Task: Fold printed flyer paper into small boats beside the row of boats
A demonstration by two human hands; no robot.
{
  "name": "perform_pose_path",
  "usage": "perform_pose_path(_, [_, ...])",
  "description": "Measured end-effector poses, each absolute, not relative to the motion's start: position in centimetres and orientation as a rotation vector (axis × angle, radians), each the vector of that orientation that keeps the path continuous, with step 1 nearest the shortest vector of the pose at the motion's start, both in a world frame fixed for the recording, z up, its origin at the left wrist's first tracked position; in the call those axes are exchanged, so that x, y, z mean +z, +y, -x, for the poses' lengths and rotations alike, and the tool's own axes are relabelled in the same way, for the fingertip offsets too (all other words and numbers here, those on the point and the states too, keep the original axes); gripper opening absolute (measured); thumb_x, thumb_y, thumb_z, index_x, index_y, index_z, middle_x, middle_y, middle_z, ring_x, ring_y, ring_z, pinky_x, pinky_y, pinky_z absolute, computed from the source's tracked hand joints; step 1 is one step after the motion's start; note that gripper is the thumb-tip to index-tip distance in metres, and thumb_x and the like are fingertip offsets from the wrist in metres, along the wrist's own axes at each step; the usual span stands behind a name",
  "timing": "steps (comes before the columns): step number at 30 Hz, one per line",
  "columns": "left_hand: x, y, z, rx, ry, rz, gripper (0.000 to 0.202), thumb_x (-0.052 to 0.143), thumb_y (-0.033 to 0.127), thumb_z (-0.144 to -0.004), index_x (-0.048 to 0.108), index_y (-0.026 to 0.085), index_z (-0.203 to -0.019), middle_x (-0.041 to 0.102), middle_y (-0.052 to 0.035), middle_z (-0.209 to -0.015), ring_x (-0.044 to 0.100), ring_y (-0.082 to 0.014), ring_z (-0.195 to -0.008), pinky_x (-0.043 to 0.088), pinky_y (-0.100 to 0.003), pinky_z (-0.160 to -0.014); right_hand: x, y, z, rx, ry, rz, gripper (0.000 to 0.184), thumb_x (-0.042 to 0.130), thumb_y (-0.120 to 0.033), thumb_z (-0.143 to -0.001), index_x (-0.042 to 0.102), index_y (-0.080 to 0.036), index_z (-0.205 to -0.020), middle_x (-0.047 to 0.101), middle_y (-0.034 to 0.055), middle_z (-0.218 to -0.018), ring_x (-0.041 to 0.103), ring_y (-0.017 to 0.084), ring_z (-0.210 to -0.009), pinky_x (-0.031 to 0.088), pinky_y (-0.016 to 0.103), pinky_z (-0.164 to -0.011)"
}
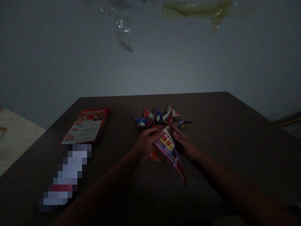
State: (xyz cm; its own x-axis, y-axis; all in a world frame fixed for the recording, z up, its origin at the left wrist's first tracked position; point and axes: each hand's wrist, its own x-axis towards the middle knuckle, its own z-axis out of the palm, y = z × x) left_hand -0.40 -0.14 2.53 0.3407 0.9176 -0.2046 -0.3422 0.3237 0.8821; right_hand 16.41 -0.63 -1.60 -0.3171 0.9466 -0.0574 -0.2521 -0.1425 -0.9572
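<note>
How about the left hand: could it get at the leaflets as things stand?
Probably yes: only tabletop shows between the left hand and the leaflets, though it would likely need to let go of the folded paper first.

1. The folded sheet (166,145) between the hands looks like thin printed paper, smooth, with crisp creases and a slight sheen.
2. The pointed folded pieces (158,116) beyond it look like the same kind of printed paper, stiffened by their folds.
3. The stack of flyers (86,125) is smooth printed paper; its top face looks faintly glossy.
4. The desk (211,125) has a dark, smooth top with a fine wood-like grain, mostly matt; solid wood or laminate, I cannot tell.
5. The wall (150,72) looks painted, even and matt.
6. On it, the clear strip (123,29) is wrinkled, shiny plastic film; the yellowish tape (192,10) is glossy, creased plastic.
</note>
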Motion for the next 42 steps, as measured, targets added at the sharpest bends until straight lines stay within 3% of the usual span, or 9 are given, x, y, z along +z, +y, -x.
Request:
perform_pose_path(5, [1.6, 0.4, 0.7, 1.040, 0.843, -0.899, 0.033, 0.078, 0.037, -0.061, 0.055, 0.014, -0.065, 0.056, 0.0034, -0.057, 0.051, -0.0068, -0.050, 0.043, -0.020, -0.052, -0.9, -1.0, -15.5, 1.721, -0.974, 0.948, 0.059, 0.076, -0.040, -0.067, 0.055, -0.024, -0.120, 0.069, 0.0041, -0.101, 0.065, 0.018, -0.080, 0.051, 0.031, -0.072])
perform_pose_path(9, [1.1, 0.7, 1.8, 1.065, 1.030, -1.108, 0.034, 0.069, 0.046, -0.070, 0.059, 0.015, -0.076, 0.060, 0.0016, -0.059, 0.052, -0.0092, -0.044, 0.039, -0.020, -0.040, -0.8, -0.7, -15.7, 1.620, -0.994, 1.035, 0.047, 0.076, -0.038, -0.068, 0.059, -0.023, -0.109, 0.069, -0.0005, -0.078, 0.063, 0.014, -0.065, 0.051, 0.026, -0.058])
perform_pose_path(12, [1.3, 0.8, 3.0, 1.183, 1.235, -1.237, 0.030, 0.066, 0.045, -0.074, 0.058, 0.015, -0.074, 0.051, 0.0053, -0.047, 0.043, -0.0067, -0.037, 0.032, -0.018, -0.037, -0.6, -0.6, -16.2, 1.547, -0.996, 1.125, 0.042, 0.075, -0.040, -0.069, 0.059, -0.024, -0.105, 0.068, -0.0017, -0.075, 0.059, 0.012, -0.054, 0.043, 0.020, -0.042])
perform_pose_path(15, [1.2, 0.7, 3.9, 1.230, 1.356, -1.239, 0.031, 0.069, 0.044, -0.071, 0.060, 0.016, -0.081, 0.050, 0.0070, -0.048, 0.041, -0.0058, -0.036, 0.032, -0.019, -0.038, 0.0, -0.7, -16.4, 1.461, -0.989, 1.157, 0.042, 0.076, -0.040, -0.068, 0.060, -0.023, -0.103, 0.070, -0.0005, -0.080, 0.056, 0.010, -0.047, 0.035, 0.018, -0.034])
perform_pose_path(18, [0.6, 0.1, 3.6, 1.111, 1.240, -1.259, 0.038, 0.064, 0.050, -0.074, 0.061, 0.015, -0.086, 0.056, 0.0041, -0.054, 0.045, -0.0079, -0.039, 0.035, -0.020, -0.038, 0.3, -0.8, -16.5, 1.409, -0.976, 1.135, 0.045, 0.076, -0.039, -0.067, 0.059, -0.022, -0.104, 0.070, 0.0008, -0.082, 0.059, 0.012, -0.052, 0.042, 0.021, -0.040])
perform_pose_path(20, [0.0, -0.4, 2.8, 1.075, 1.140, -1.281, 0.038, 0.065, 0.048, -0.074, 0.063, 0.014, -0.089, 0.063, 0.0001, -0.066, 0.051, -0.0091, -0.046, 0.039, -0.021, -0.041, 0.2, -0.8, -16.5, 1.397, -0.971, 1.097, 0.047, 0.077, -0.039, -0.066, 0.057, -0.022, -0.105, 0.070, 0.0015, -0.084, 0.063, 0.015, -0.061, 0.050, 0.026, -0.052])
perform_pose_path(24, [-0.7, -1.2, 1.3, 1.106, 1.109, -1.269, 0.031, 0.065, 0.041, -0.077, 0.067, 0.013, -0.088, 0.068, -0.0027, -0.076, 0.061, -0.0128, -0.064, 0.048, -0.023, -0.059, -0.7, -0.7, -16.4, 1.362, -1.050, 1.046, 0.047, 0.078, -0.037, -0.066, 0.057, -0.022, -0.105, 0.069, 0.0025, -0.092, 0.066, 0.018, -0.074, 0.054, 0.032, -0.068])
perform_pose_path(28, [-1.1, -1.1, 0.9, 1.152, 1.122, -1.230, 0.030, 0.066, 0.039, -0.077, 0.069, 0.012, -0.089, 0.071, -0.0041, -0.081, 0.065, -0.0166, -0.075, 0.050, -0.026, -0.068, -0.7, -0.8, -16.2, 1.296, -1.143, 1.078, 0.044, 0.078, -0.036, -0.066, 0.057, -0.021, -0.102, 0.068, 0.0021, -0.091, 0.065, 0.017, -0.076, 0.053, 0.031, -0.070])
perform_pose_path(42, [-1.7, -0.8, 1.1, 1.117, 1.124, -1.288, 0.031, 0.061, 0.041, -0.080, 0.070, 0.013, -0.092, 0.070, -0.0025, -0.076, 0.062, -0.0159, -0.069, 0.047, -0.026, -0.064, -0.9, -0.6, -17.0, 1.381, -1.171, 1.101, 0.049, 0.079, -0.031, -0.062, 0.057, -0.021, -0.104, 0.070, 0.0023, -0.091, 0.066, 0.018, -0.073, 0.054, 0.032, -0.067])
